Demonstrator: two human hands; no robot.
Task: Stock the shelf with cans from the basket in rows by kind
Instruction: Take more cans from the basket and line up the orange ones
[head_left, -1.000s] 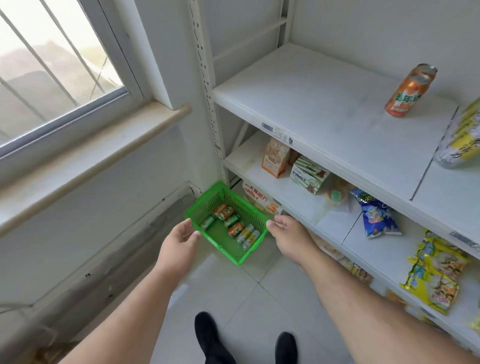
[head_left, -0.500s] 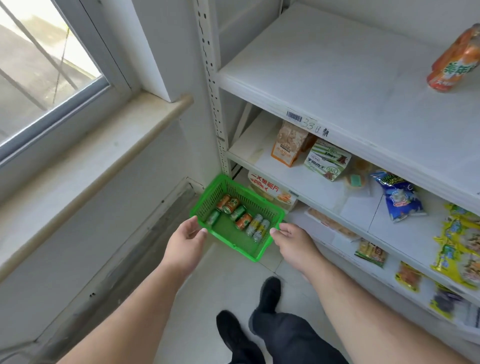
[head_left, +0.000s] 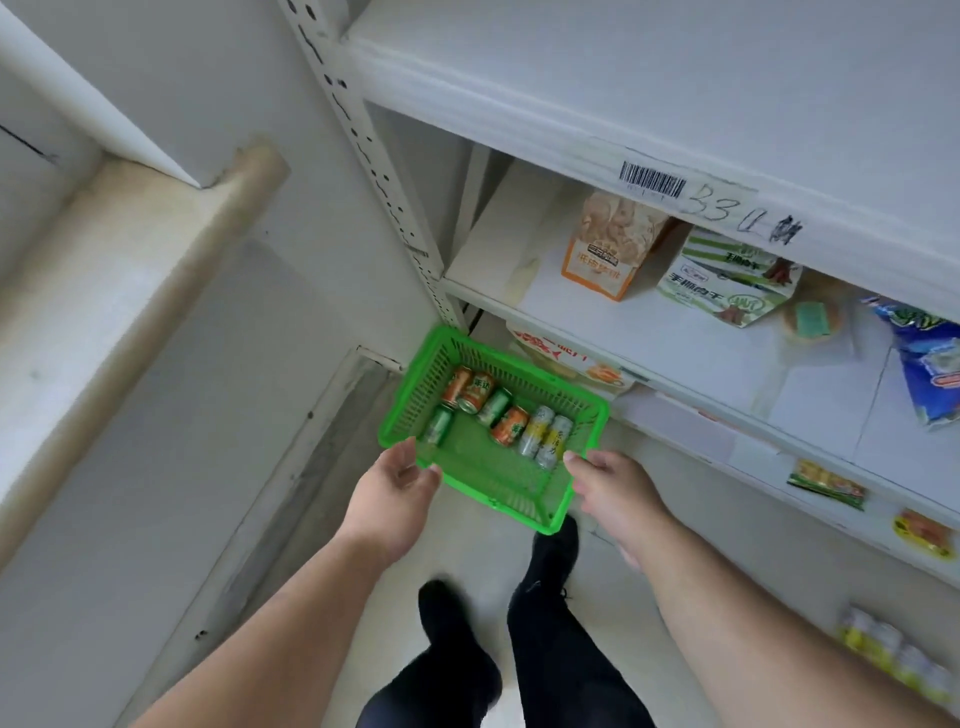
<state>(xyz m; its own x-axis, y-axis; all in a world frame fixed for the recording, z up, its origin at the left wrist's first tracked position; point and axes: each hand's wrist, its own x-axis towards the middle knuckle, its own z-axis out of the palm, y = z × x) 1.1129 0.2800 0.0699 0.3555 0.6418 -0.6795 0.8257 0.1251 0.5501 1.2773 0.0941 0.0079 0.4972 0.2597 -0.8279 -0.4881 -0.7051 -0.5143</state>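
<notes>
Middle tier, left: orange-and-white snack box (head_left: 602, 260) standing upright beside a green-and-white carton (head_left: 727, 283).
Middle tier, right: blue snack bag (head_left: 930, 364) lying flat.
Lower tiers: small yellow and green packets (head_left: 826, 483).
Left: pale window sill (head_left: 130, 249).
</notes>
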